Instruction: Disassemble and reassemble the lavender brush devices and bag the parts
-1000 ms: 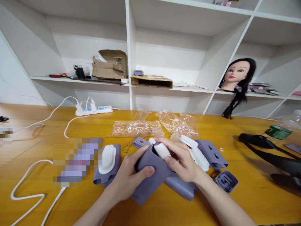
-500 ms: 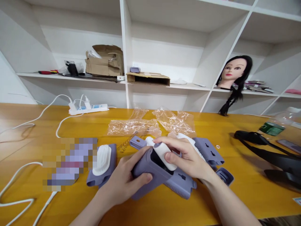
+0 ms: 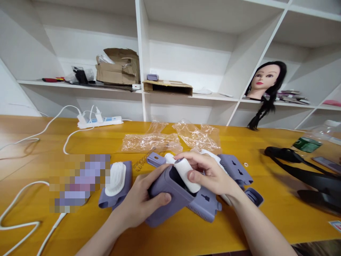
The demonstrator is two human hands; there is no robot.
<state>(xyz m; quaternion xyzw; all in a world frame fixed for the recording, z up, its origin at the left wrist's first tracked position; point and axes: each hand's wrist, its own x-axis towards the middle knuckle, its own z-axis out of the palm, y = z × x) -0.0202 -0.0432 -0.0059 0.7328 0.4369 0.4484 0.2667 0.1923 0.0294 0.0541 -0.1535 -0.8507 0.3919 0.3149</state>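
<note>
- Purple housing (image 3: 166,199) sits low in the centre of the frame, tilted, its open mouth facing up, above the orange wooden table (image 3: 266,220).
- White open shelving (image 3: 141,64) fills the top of the frame; a mannequin head (image 3: 265,81) stands at the upper right, a power strip (image 3: 99,122) at the left.
- Crumpled clear bags (image 3: 173,140) lie just behind the hands.
- Left hand (image 3: 138,204) comes up from the lower edge and wraps the housing, thumb across its front.
- Right hand (image 3: 210,174) reaches in from the lower right, fingers pinching a white ribbed insert (image 3: 188,174) at the housing's mouth.
</note>
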